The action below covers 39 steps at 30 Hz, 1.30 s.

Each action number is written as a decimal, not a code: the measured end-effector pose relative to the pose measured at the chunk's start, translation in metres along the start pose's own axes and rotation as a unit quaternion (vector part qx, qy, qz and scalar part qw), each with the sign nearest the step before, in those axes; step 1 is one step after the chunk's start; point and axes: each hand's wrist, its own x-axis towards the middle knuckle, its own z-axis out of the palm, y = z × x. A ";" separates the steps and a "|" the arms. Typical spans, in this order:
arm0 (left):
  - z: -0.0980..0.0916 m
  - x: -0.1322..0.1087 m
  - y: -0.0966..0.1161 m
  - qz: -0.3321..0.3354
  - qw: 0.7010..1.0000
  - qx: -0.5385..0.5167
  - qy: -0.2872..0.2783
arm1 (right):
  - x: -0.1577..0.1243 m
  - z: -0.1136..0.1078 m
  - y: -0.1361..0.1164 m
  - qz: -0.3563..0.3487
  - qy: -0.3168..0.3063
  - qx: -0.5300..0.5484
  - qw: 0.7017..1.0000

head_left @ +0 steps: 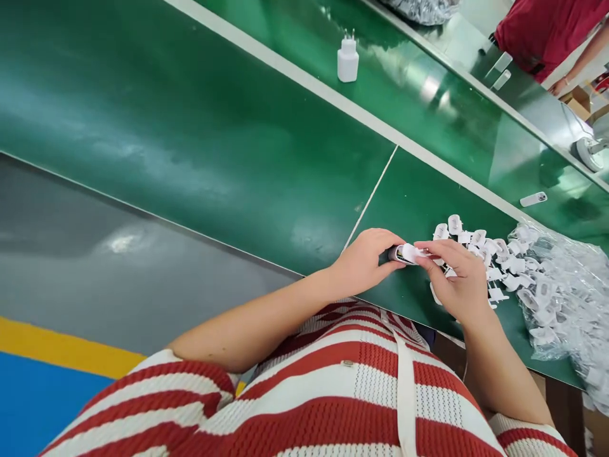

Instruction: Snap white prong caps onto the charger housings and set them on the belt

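Both my hands meet over the near edge of the green table. My left hand is closed around a small white charger part with a dark end. My right hand pinches the same part from the right side. Just behind my right hand lies a heap of several loose white plug pieces. A finished white charger stands upright with its two pins up on the green conveyor belt, far from both hands.
A clear plastic bag full of white plug pieces lies at the right. A white strip divides the green conveyor belt lengthwise. Another person in red stands at the far right. Small white parts lie on the belt.
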 end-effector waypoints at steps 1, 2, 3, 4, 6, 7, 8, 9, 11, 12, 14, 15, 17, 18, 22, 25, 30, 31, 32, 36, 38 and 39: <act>0.000 0.000 0.000 0.003 1.000 0.003 -0.003 | -0.001 0.001 -0.001 -0.016 -0.002 -0.020 1.000; 0.000 0.000 0.000 0.006 1.000 0.004 -0.005 | -0.001 0.002 -0.003 -0.031 -0.003 -0.042 0.999; 0.001 -0.001 0.000 0.009 1.000 0.005 -0.006 | -0.002 0.003 -0.005 -0.046 -0.005 -0.066 0.997; 0.001 -0.001 -0.001 0.010 1.000 0.005 -0.004 | -0.002 0.003 -0.006 -0.059 -0.008 -0.092 0.994; 0.002 -0.001 -0.001 0.009 1.000 0.005 -0.002 | -0.002 0.002 -0.009 -0.084 -0.013 -0.135 0.987; 0.002 -0.001 -0.002 0.008 1.000 0.005 -0.001 | -0.001 0.002 -0.011 -0.093 -0.012 -0.150 0.984; 0.003 -0.001 -0.002 0.007 1.000 0.004 0.000 | 0.000 0.001 -0.011 -0.097 -0.007 -0.161 0.982; 0.003 -0.001 -0.002 0.007 1.000 0.004 0.001 | 0.001 0.000 -0.011 -0.098 -0.001 -0.167 0.981; 0.003 -0.001 -0.001 0.010 1.000 0.002 0.003 | 0.003 -0.002 -0.011 -0.096 0.007 -0.171 0.981; 0.003 0.000 -0.001 0.012 1.000 0.000 0.004 | 0.004 -0.002 -0.010 -0.096 0.008 -0.172 0.980; 0.003 0.000 0.000 0.012 1.000 -0.003 0.003 | 0.007 -0.003 -0.009 -0.103 0.001 -0.172 0.980; 0.002 0.000 0.000 0.011 1.000 -0.004 0.002 | 0.008 -0.003 -0.009 -0.110 -0.007 -0.172 0.979; 0.002 -0.001 0.001 0.009 1.000 -0.008 -0.003 | 0.009 -0.004 -0.011 -0.124 -0.024 -0.181 0.975; 0.002 -0.001 0.001 0.009 1.000 -0.009 -0.005 | 0.010 -0.004 -0.012 -0.129 -0.031 -0.193 0.972; 0.002 -0.001 0.002 0.006 1.000 -0.009 -0.003 | 0.011 -0.006 -0.017 -0.130 -0.031 -0.239 0.962; 0.003 -0.001 0.001 0.003 1.000 -0.013 -0.002 | 0.013 -0.008 -0.019 -0.118 -0.051 -0.222 0.966; 0.003 -0.001 0.002 -0.003 1.000 -0.018 -0.007 | 0.014 -0.009 -0.015 -0.126 -0.054 -0.198 0.971; 0.002 -0.001 0.002 -0.003 1.000 -0.020 -0.007 | 0.013 -0.008 -0.014 -0.130 -0.053 -0.204 0.969; 0.002 -0.001 0.002 -0.003 1.000 -0.021 -0.006 | 0.012 -0.007 -0.015 -0.134 -0.050 -0.212 0.967; 0.003 -0.001 0.003 -0.007 1.000 -0.022 0.002 | 0.007 -0.003 -0.019 -0.128 -0.016 -0.248 0.960; 0.004 -0.002 0.003 -0.005 1.000 -0.020 0.006 | 0.005 -0.001 -0.022 -0.122 -0.004 -0.274 0.954; 0.005 -0.002 0.002 -0.001 1.000 -0.019 0.009 | 0.005 0.000 -0.024 -0.122 -0.002 -0.289 0.949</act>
